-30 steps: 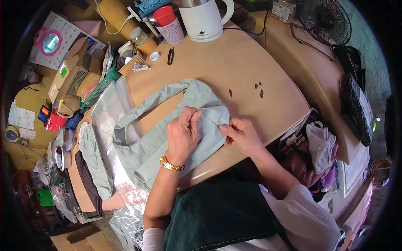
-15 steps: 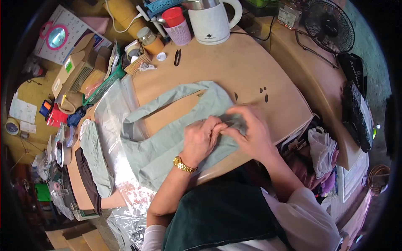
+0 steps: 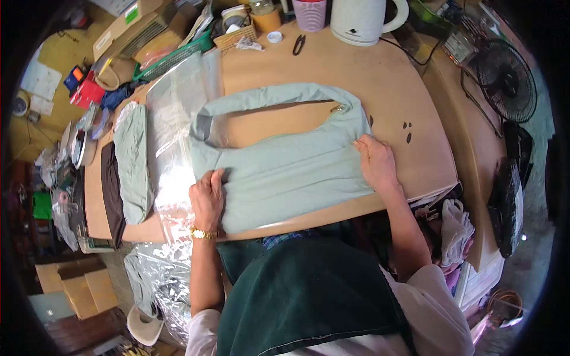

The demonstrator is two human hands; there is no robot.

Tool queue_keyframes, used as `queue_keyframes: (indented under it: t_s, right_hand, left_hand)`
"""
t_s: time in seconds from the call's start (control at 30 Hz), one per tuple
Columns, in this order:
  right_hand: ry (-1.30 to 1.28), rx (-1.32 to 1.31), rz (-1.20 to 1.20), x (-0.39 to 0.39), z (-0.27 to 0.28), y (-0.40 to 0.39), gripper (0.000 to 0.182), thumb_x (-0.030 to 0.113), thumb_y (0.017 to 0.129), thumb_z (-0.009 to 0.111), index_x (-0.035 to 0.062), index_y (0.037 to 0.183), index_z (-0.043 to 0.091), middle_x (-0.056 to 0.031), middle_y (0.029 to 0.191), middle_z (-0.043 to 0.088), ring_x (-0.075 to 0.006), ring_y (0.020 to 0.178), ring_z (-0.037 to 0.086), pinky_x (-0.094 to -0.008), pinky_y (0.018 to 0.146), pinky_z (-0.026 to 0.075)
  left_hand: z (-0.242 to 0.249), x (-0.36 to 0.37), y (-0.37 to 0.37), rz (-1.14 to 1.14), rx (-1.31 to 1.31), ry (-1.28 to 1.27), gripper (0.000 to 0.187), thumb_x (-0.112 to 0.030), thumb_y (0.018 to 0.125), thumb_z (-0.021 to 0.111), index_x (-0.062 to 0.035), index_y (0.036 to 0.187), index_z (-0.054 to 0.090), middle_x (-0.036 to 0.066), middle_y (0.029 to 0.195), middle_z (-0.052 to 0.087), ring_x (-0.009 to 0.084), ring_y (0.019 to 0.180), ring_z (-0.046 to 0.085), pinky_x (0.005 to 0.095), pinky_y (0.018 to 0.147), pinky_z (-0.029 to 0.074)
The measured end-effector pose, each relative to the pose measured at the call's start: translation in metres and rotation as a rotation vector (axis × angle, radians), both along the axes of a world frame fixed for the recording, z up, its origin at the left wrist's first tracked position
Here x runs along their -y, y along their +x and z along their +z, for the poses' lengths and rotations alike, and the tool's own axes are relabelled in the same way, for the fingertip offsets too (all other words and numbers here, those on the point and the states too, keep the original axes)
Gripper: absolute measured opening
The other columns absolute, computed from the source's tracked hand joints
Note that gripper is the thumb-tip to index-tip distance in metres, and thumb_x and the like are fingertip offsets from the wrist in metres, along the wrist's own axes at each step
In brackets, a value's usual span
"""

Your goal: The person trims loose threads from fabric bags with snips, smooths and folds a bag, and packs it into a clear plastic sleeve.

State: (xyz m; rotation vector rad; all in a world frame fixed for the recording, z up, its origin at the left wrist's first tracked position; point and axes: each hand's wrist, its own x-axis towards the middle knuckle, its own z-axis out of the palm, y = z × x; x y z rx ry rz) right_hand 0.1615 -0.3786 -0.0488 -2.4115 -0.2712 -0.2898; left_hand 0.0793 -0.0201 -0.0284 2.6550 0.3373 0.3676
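Observation:
A pale grey-green cloth bag (image 3: 291, 172) with a wide loop strap (image 3: 273, 98) lies spread on the brown table (image 3: 332, 65). My left hand (image 3: 206, 197), a gold watch on its wrist, is closed on the bag's left edge. Opposite it, my right hand (image 3: 377, 161) pinches the right edge near the base of the strap. Fabric between the two hands is stretched fairly flat, with a few creases. A small gold-coloured piece shows at the inner right corner of the strap opening; I cannot make out what it is.
Clear plastic sheets (image 3: 169, 130) lie left of the bag, beside a folded grey-green cloth (image 3: 132, 163) and a dark brown cloth (image 3: 111, 190). Thread snips (image 3: 298, 45), a white kettle (image 3: 359, 21) and a green basket (image 3: 172, 62) stand along the back. A black fan (image 3: 506, 82) is at right.
My hands were together at the bag's right side, working at the fabric. They have moved apart to its left and right edges, and the bag now lies flatter. The camera view has shifted.

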Motion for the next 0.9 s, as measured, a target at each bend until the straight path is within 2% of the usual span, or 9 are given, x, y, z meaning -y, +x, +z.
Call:
queue_keyframes:
  t_s: [0.1, 0.17, 0.27, 0.37, 0.43, 0.57, 0.67, 0.73, 0.9]
  right_hand:
    - [-0.005, -0.014, -0.009, -0.001, -0.002, 0.006, 0.018, 0.017, 0.092, 0.058, 0.0022, 0.083, 0.059, -0.0191, 0.071, 0.06, -0.04, 0.067, 0.057, -0.0453, 0.063, 0.045]
    - [0.008, -0.002, 0.002, 0.001, 0.003, 0.002, 0.02, 0.019, 0.093, 0.057, 0.0017, 0.083, 0.058, -0.0194, 0.07, 0.059, -0.0404, 0.067, 0.056, -0.0452, 0.062, 0.045]
    - [-0.073, -0.219, 0.025, 0.001, 0.027, 0.007, 0.023, 0.023, 0.093, 0.056, 0.0021, 0.083, 0.059, -0.0223, 0.075, 0.061, -0.0413, 0.075, 0.06, -0.0474, 0.066, 0.047]
    - [-0.004, -0.319, 0.095, 0.012, 0.026, 0.014, 0.025, 0.024, 0.093, 0.057, 0.0007, 0.083, 0.059, -0.0229, 0.075, 0.06, -0.0412, 0.075, 0.06, -0.0476, 0.066, 0.047]
    - [0.044, -0.212, 0.114, 0.019, 0.007, 0.02, 0.022, 0.018, 0.094, 0.055, -0.0016, 0.084, 0.058, -0.019, 0.075, 0.063, -0.0259, 0.068, 0.064, -0.0388, 0.063, 0.048]
    - [0.152, -0.028, 0.028, 0.008, -0.01, 0.018, 0.02, 0.016, 0.095, 0.054, -0.0022, 0.086, 0.058, -0.0195, 0.075, 0.063, -0.0268, 0.07, 0.065, -0.0377, 0.064, 0.048]
    - [0.079, -0.037, -0.004, 0.006, -0.004, 0.012, 0.019, 0.015, 0.095, 0.053, -0.0013, 0.086, 0.058, -0.0185, 0.075, 0.064, -0.0263, 0.069, 0.066, -0.0377, 0.063, 0.048]
    - [0.115, -0.032, 0.019, 0.006, -0.002, 0.013, 0.019, 0.016, 0.094, 0.055, -0.0006, 0.085, 0.059, -0.0178, 0.071, 0.061, -0.0269, 0.063, 0.062, -0.0381, 0.06, 0.047]
    - [0.139, -0.056, 0.021, 0.008, -0.001, 0.013, 0.021, 0.019, 0.094, 0.058, 0.0001, 0.083, 0.059, -0.0159, 0.063, 0.054, -0.0248, 0.056, 0.053, -0.036, 0.056, 0.043]
  left_hand:
    - [0.013, 0.014, 0.0, 0.008, 0.334, 0.203, 0.014, -0.014, 0.086, 0.067, -0.0058, 0.097, 0.067, 0.013, 0.089, 0.069, 0.0327, 0.078, 0.064, 0.0422, 0.07, 0.047]
    - [0.038, 0.057, -0.001, -0.377, 0.446, 0.129, 0.031, -0.014, 0.077, 0.073, -0.0078, 0.106, 0.065, 0.009, 0.107, 0.067, 0.0303, 0.099, 0.063, 0.045, 0.084, 0.044]
    - [0.042, 0.145, -0.005, -0.965, 0.076, 0.106, 0.071, -0.046, 0.085, 0.061, -0.0119, 0.143, 0.041, 0.009, 0.153, 0.034, 0.0294, 0.144, 0.026, 0.0573, 0.116, 0.012]
    - [0.011, 0.176, 0.004, -1.069, 0.066, 0.099, 0.077, -0.054, 0.087, 0.055, -0.015, 0.149, 0.034, 0.006, 0.155, 0.03, 0.0286, 0.145, 0.023, 0.0592, 0.116, 0.009]
    - [0.003, 0.175, 0.004, -1.185, -0.001, 0.197, 0.079, -0.06, 0.088, 0.049, -0.0155, 0.15, 0.031, 0.003, 0.156, 0.029, 0.0278, 0.146, 0.02, 0.0603, 0.116, 0.007]
    - [0.006, 0.171, 0.004, -1.252, -0.04, 0.212, 0.081, -0.064, 0.087, 0.046, -0.0158, 0.15, 0.03, 0.001, 0.156, 0.027, 0.0286, 0.147, 0.017, 0.0604, 0.116, 0.005]
    - [0.008, 0.175, 0.003, -1.259, 0.014, 0.173, 0.08, -0.06, 0.085, 0.055, -0.0154, 0.148, 0.035, 0.005, 0.152, 0.034, 0.0312, 0.143, 0.026, 0.0594, 0.115, 0.012]
    - [0.007, 0.188, 0.004, -1.047, 0.009, -0.035, 0.067, -0.048, 0.083, 0.064, -0.0137, 0.138, 0.048, 0.008, 0.136, 0.047, 0.0306, 0.125, 0.044, 0.0533, 0.105, 0.03]
    - [-0.003, 0.206, 0.012, -1.064, 0.16, 0.033, 0.045, -0.034, 0.084, 0.067, -0.0117, 0.123, 0.062, 0.007, 0.108, 0.05, 0.0249, 0.097, 0.049, 0.0405, 0.081, 0.038]
